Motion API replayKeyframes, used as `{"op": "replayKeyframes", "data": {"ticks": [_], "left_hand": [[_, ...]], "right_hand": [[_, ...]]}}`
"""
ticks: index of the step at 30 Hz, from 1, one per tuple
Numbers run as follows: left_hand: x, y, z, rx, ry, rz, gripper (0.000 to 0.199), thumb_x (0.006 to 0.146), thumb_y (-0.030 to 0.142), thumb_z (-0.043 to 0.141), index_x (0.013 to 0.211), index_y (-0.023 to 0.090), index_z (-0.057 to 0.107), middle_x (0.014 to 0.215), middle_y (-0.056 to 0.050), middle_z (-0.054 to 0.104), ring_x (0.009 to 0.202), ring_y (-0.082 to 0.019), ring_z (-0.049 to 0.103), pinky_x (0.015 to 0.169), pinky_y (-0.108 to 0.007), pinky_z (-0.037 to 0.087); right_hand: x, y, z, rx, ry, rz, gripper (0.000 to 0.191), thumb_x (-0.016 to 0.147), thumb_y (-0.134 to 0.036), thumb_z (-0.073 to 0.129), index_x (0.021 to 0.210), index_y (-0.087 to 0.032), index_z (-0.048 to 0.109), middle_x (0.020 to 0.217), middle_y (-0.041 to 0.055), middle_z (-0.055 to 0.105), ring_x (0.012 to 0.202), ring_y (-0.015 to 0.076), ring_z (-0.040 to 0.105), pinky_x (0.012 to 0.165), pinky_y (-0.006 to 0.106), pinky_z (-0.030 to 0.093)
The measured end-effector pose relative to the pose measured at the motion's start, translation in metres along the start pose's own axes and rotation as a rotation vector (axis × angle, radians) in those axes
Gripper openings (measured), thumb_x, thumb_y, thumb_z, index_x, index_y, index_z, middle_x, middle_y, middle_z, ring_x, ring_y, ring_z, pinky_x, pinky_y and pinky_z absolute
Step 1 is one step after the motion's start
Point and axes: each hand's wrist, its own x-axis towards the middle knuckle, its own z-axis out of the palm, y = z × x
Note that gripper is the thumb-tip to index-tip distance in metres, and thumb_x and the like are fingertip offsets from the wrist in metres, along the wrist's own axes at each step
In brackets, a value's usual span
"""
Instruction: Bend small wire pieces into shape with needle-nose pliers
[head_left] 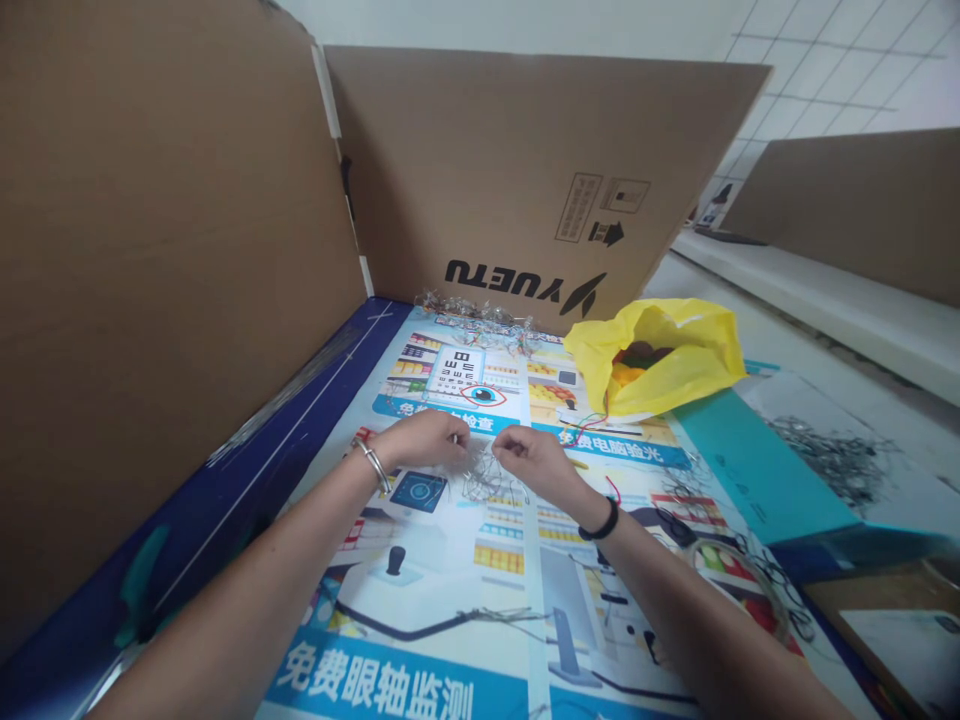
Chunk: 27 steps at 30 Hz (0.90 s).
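Observation:
My left hand, with a silver bangle at the wrist, has its fingers curled together above the printed sheet. Facing it from the right, my right hand is closed in a pinch, a black band around its wrist. Between and just below the two hands lies a loose tangle of thin silvery wire. Whatever the fingertips hold is too small to make out. Several thin straight wires lie on the sheet nearer to me.
Cardboard panels stand at the back and left. A heap of clear and silvery pieces lines the back edge. At the right are an open yellow bag, a teal folder, dark loops and a pile of wire bits.

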Motion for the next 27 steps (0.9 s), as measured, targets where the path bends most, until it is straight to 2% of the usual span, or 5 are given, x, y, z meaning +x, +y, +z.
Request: {"op": "replayKeyframes", "data": {"ticks": [9, 13, 17, 23, 27], "left_hand": [[0.001, 0.008, 0.004, 0.186, 0.069, -0.109, 0.018, 0.066, 0.025, 0.047, 0.073, 0.022, 0.064, 0.072, -0.001, 0.064, 0.063, -0.016, 0.052, 0.051, -0.023, 0.028], [0.003, 0.009, 0.005, 0.102, 0.069, -0.097, 0.018, 0.065, 0.023, 0.048, 0.074, 0.02, 0.063, 0.072, -0.001, 0.063, 0.065, -0.015, 0.052, 0.052, -0.022, 0.03], [0.003, 0.013, 0.003, -0.017, 0.078, -0.077, 0.019, 0.071, 0.028, 0.045, 0.072, 0.018, 0.061, 0.068, 0.0, 0.06, 0.064, -0.013, 0.048, 0.053, -0.021, 0.031], [0.002, 0.012, 0.002, -0.166, 0.109, -0.019, 0.03, 0.077, 0.038, 0.04, 0.06, 0.015, 0.051, 0.055, 0.003, 0.044, 0.055, -0.01, 0.038, 0.049, -0.02, 0.028], [0.002, 0.007, 0.004, -0.287, 0.051, -0.045, 0.036, 0.079, 0.045, 0.037, 0.071, 0.015, 0.055, 0.057, 0.003, 0.046, 0.05, -0.009, 0.038, 0.047, -0.021, 0.029]], "right_hand": [[-0.001, -0.002, 0.0, -0.035, -0.014, -0.018, 0.01, 0.074, -0.023, 0.05, 0.07, -0.02, 0.058, 0.064, -0.0028, 0.058, 0.058, 0.0093, 0.05, 0.053, 0.02, 0.036], [0.001, -0.002, -0.002, -0.05, 0.004, 0.001, 0.011, 0.074, -0.024, 0.05, 0.069, -0.02, 0.059, 0.063, -0.0023, 0.058, 0.057, 0.0099, 0.049, 0.052, 0.02, 0.036], [0.001, -0.005, -0.006, -0.021, 0.01, 0.02, 0.011, 0.075, -0.025, 0.049, 0.071, -0.02, 0.059, 0.062, -0.0022, 0.057, 0.056, 0.0098, 0.049, 0.051, 0.02, 0.036], [0.0, -0.008, -0.009, 0.036, 0.012, 0.053, 0.011, 0.075, -0.028, 0.051, 0.07, -0.02, 0.058, 0.06, -0.0028, 0.056, 0.053, 0.0094, 0.048, 0.049, 0.019, 0.036], [0.0, -0.008, -0.009, 0.053, 0.021, 0.065, 0.011, 0.074, -0.028, 0.051, 0.07, -0.02, 0.058, 0.06, -0.003, 0.056, 0.052, 0.0091, 0.048, 0.048, 0.019, 0.036]]}}
